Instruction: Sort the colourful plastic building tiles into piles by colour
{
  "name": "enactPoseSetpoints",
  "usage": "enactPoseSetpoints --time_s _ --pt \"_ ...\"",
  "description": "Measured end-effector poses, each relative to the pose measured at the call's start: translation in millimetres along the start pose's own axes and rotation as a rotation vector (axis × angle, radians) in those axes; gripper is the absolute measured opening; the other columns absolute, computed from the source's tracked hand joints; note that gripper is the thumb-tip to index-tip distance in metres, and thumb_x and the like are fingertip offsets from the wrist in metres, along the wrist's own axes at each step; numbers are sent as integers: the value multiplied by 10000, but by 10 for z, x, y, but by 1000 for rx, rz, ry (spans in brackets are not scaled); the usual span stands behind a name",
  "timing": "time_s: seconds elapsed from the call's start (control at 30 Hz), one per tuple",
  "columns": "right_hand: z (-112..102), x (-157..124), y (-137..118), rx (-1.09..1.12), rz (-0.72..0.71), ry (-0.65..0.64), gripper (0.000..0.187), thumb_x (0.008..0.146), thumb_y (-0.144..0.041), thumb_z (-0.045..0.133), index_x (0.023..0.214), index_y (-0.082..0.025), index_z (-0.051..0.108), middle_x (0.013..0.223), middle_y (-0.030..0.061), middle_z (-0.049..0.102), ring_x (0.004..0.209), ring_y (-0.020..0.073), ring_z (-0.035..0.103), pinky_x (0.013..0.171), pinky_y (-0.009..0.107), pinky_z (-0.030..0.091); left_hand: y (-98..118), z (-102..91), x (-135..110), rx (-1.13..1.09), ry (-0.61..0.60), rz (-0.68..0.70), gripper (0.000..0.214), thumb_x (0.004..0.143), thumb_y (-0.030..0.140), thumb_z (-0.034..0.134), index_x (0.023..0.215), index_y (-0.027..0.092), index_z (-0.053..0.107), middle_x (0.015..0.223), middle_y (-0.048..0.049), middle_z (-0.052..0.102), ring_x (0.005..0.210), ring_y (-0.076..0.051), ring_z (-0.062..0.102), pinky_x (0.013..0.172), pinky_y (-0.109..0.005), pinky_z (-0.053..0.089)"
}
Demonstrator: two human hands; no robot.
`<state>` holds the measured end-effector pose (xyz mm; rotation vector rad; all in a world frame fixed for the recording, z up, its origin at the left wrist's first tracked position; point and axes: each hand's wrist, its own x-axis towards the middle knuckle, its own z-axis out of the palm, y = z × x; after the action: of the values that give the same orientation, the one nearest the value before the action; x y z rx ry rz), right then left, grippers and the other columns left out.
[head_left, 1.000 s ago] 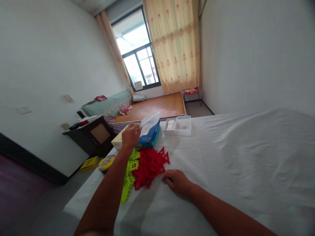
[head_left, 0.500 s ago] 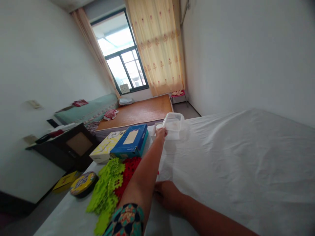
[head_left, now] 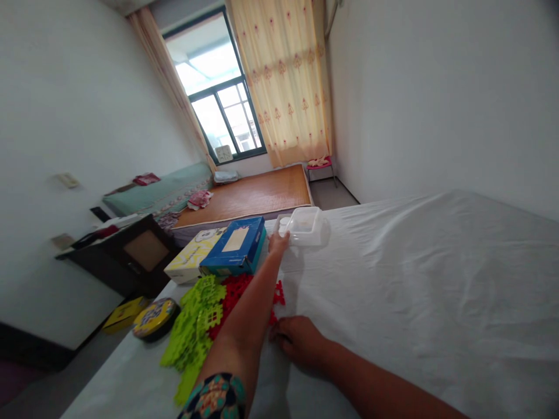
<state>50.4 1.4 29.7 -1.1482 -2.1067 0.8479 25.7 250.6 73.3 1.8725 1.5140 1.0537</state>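
Observation:
My left hand (head_left: 278, 241) reaches far across the white-covered surface, its fingers closed at the near left corner of a clear plastic box (head_left: 305, 224). The box sits level, and a small white round thing (head_left: 285, 223) shows beside its left wall. Closer to me, my right hand (head_left: 301, 343) rests low with curled fingers, next to the red interlocking plastic pieces (head_left: 279, 293). What its fingertips pinch, if anything, is hidden. My left forearm covers part of the red pieces. Left of them lies a heap of lime-green interlocking pieces (head_left: 194, 323).
A blue box (head_left: 234, 245) and a pale yellow box (head_left: 194, 256) stand side by side behind the pieces. A yellow oval tin (head_left: 155, 319) is near the left edge. Beyond are a dark cabinet (head_left: 140, 256) and a bed (head_left: 253, 195).
The clear plastic box has gone from tilted to level. My left hand has shifted slightly left and down. More of the red pieces shows beside my forearm. The view has shifted a little.

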Motion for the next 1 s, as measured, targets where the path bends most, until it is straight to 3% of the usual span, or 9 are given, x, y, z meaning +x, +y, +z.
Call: enactPoseSetpoints --time_s 0.1,0.2,0.27,0.53,0.83,1.0 --pt "8 -2 2 -9 -3 6 381 739 -145 476 1024 -219 718 1063 30 720 973 177 654 889 243 440 18 -111 -6 199 -29 159 506 755 457 691 1202 230 621 1229 -112 569 1223 -278 469 1040 -432 380" --pt "29 8 19 -19 4 7 382 743 -149 475 1027 -230 717 1058 24 721 971 179 656 889 248 440 55 -101 3 552 -205 464 729 694 451 758 1362 359 481 1459 -45 399 1355 -295 302 1100 -489 299" --pt "43 19 31 -15 8 2 385 743 -144 474 1026 -235 719 1074 22 719 990 178 654 898 245 438 62 -23 10 729 -294 536 823 696 438 763 1420 419 372 1518 -19 318 1385 -317 239 1083 -559 295" --pt "24 34 11 40 5 -10 383 759 -133 472 1027 -243 722 1109 19 714 1060 184 643 921 235 436 9 304 25 787 -165 334 715 824 400 629 1440 486 275 1525 -10 301 1336 -337 321 1015 -634 321" --pt "18 41 17 -17 15 -17 351 802 -165 458 1036 -228 712 1087 36 716 1031 191 651 881 235 450 32 299 201 779 -158 201 683 820 385 593 1433 446 300 1518 -21 311 1304 -328 360 1010 -628 330" --pt "35 18 46 0 10 -14 369 766 -145 465 1022 -238 714 1071 22 716 1009 178 647 906 245 438 94 227 44 774 -199 260 744 786 430 634 1450 373 303 1546 -79 257 1396 -360 212 1039 -661 265"
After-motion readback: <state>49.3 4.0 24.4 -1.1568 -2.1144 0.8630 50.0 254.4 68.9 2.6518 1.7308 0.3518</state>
